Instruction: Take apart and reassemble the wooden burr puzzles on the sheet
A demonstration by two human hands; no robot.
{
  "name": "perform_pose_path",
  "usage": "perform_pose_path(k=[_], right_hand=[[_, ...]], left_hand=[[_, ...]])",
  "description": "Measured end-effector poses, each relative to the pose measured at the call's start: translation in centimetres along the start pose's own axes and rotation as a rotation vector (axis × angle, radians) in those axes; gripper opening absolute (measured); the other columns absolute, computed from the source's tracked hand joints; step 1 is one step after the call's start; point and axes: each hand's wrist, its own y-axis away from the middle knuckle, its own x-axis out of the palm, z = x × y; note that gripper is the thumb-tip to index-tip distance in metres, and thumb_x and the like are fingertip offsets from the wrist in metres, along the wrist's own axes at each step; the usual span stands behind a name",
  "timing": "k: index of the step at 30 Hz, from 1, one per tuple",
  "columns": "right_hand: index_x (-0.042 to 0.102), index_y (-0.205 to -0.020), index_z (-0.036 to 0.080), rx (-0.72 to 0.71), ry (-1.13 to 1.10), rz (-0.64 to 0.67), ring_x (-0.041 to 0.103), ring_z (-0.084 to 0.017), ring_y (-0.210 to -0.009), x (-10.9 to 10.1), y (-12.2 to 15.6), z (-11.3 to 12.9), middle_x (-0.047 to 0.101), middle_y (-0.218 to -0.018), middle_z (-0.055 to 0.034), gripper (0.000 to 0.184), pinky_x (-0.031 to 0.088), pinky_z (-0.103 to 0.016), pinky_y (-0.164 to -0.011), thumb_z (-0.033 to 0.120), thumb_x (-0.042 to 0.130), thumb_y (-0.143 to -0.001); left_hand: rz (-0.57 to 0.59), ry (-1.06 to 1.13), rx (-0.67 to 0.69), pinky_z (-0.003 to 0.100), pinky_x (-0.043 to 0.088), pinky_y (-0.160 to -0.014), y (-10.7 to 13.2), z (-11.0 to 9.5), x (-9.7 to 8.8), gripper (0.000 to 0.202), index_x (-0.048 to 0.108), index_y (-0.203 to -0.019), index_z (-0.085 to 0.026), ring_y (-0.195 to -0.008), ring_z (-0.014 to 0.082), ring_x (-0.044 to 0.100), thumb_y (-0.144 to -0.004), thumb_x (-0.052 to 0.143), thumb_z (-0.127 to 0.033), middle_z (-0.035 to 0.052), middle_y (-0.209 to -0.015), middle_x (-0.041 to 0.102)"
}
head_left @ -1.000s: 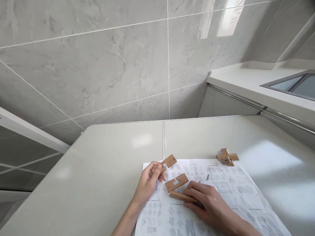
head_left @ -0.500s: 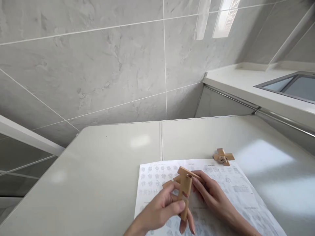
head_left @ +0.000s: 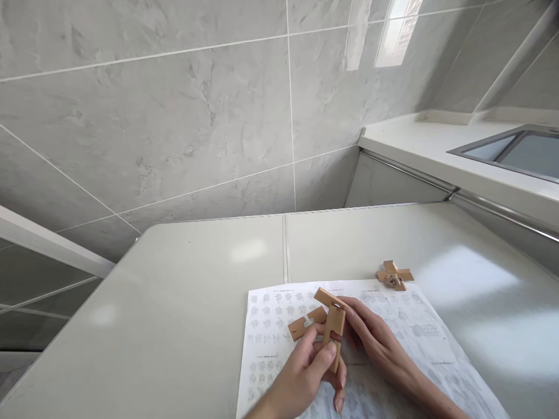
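Observation:
My left hand (head_left: 305, 369) pinches the lower end of a notched wooden puzzle piece (head_left: 335, 323), held upright with a cutout in its side. My right hand (head_left: 371, 329) closes its fingers on a second wooden piece (head_left: 324, 296), which slants across the top of the first. The two pieces touch; whether they interlock, I cannot tell. Just left of them, a flat wooden piece (head_left: 297, 329) with a cutout lies on the printed sheet (head_left: 262, 349). My right fingertips are partly hidden behind the pieces.
A cross-shaped wooden assembly (head_left: 394, 276) with a dark mark sits at the sheet's far right edge. The white table (head_left: 174, 326) has a seam down its middle. Beyond are a grey tiled wall (head_left: 196, 116) and, at right, a white counter (head_left: 406, 137) with an inset sink (head_left: 524, 150).
My left hand has shifted right and slightly up with its piece, bringing it closer to my right hand. The flat piece on the sheet now shows more fully.

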Motion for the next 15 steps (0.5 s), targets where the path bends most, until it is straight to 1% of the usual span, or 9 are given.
perform_pose_path(k=[4, 6, 7, 9, 12, 13, 15], right_hand=[[0.071, -0.14, 0.027, -0.013, 0.002, -0.022, 0.059, -0.022, -0.061, 0.03, 0.07, -0.17, 0.068, -0.077, -0.0012, 0.056, 0.056, -0.033, -0.061, 0.064, 0.039, -0.114], [0.071, -0.143, 0.028, -0.03, 0.018, -0.023, 0.064, -0.022, -0.065, 0.05, 0.12, -0.27, 0.076, -0.087, -0.0041, 0.054, 0.058, -0.033, -0.063, 0.062, 0.04, -0.114], [0.072, -0.144, 0.029, -0.04, 0.027, -0.028, 0.068, -0.024, -0.07, 0.05, 0.13, -0.32, 0.08, -0.096, -0.006, 0.053, 0.06, -0.034, -0.066, 0.061, 0.041, -0.114], [0.074, -0.143, 0.03, -0.059, 0.042, -0.047, 0.076, -0.028, -0.085, 0.05, 0.14, -0.42, 0.083, -0.113, -0.0086, 0.052, 0.063, -0.037, -0.074, 0.06, 0.044, -0.113], [0.076, -0.142, 0.031, -0.087, 0.053, -0.07, 0.078, -0.033, -0.109, 0.03, 0.13, -0.48, 0.084, -0.124, -0.0089, 0.049, 0.065, -0.042, -0.091, 0.057, 0.047, -0.113], [0.076, -0.142, 0.031, -0.099, 0.056, -0.072, 0.077, -0.033, -0.113, 0.02, 0.13, -0.47, 0.083, -0.127, -0.0088, 0.047, 0.065, -0.042, -0.094, 0.056, 0.048, -0.113], [0.077, -0.141, 0.032, -0.119, 0.068, -0.071, 0.078, -0.033, -0.112, 0.02, 0.16, -0.44, 0.083, -0.127, -0.0088, 0.045, 0.065, -0.042, -0.094, 0.054, 0.05, -0.113]], left_hand=[[-0.028, -0.022, -0.007, 0.027, 0.051, -0.06, -0.04, 0.02, 0.08, 0.044, 0.052, -0.115, -0.02, -0.048, 0.0101, 0.058, -0.106, 0.064, -0.062, -0.0042, -0.072, 0.064], [-0.037, -0.021, -0.007, 0.028, 0.051, -0.06, -0.03, -0.07, 0.11, 0.046, 0.051, -0.115, -0.021, -0.048, 0.0105, 0.059, -0.105, 0.065, -0.064, -0.0049, -0.071, 0.063], [-0.041, -0.02, -0.008, 0.028, 0.052, -0.06, -0.02, -0.15, 0.13, 0.046, 0.051, -0.115, -0.021, -0.048, 0.0107, 0.059, -0.105, 0.065, -0.064, -0.0051, -0.071, 0.062], [-0.044, -0.025, -0.012, 0.028, 0.051, -0.06, 0.0, -0.33, 0.19, 0.046, 0.051, -0.115, -0.021, -0.048, 0.0113, 0.059, -0.105, 0.064, -0.064, -0.0051, -0.07, 0.062], [-0.048, -0.045, -0.021, 0.028, 0.049, -0.06, 0.03, -0.54, 0.31, 0.046, 0.052, -0.116, -0.021, -0.048, 0.0117, 0.059, -0.106, 0.062, -0.065, -0.005, -0.069, 0.062], [-0.053, -0.051, -0.025, 0.027, 0.048, -0.06, 0.05, -0.57, 0.34, 0.046, 0.052, -0.116, -0.021, -0.048, 0.0118, 0.059, -0.106, 0.061, -0.065, -0.0051, -0.069, 0.061], [-0.065, -0.054, -0.032, 0.027, 0.046, -0.059, 0.09, -0.54, 0.38, 0.047, 0.052, -0.115, -0.021, -0.048, 0.0113, 0.057, -0.106, 0.06, -0.066, -0.0054, -0.069, 0.06]])
